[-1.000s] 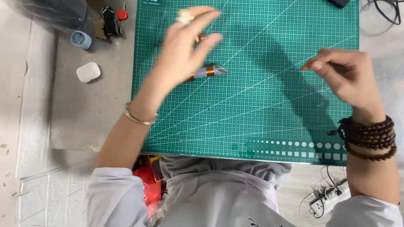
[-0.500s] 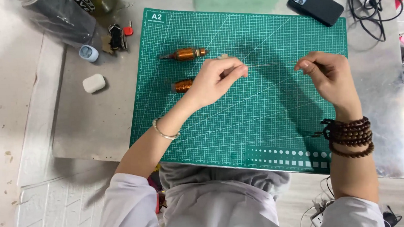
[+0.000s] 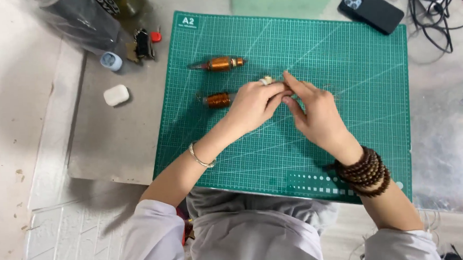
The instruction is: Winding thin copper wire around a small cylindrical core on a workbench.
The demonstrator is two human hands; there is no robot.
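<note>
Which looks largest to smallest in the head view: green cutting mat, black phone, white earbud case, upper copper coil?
1. green cutting mat
2. black phone
3. upper copper coil
4. white earbud case

Coil and case look close; their ranking is unsure.

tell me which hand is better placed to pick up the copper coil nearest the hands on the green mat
Left, probably. The left hand lies right beside the nearer copper coil on the green mat, its wrist almost over it. The right hand sits farther off, on the far side of the left hand.

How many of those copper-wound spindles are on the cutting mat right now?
2. One copper-wound spindle lies near the green cutting mat's top left; the other lies below it, beside the left hand. The hands could hide more.
</note>
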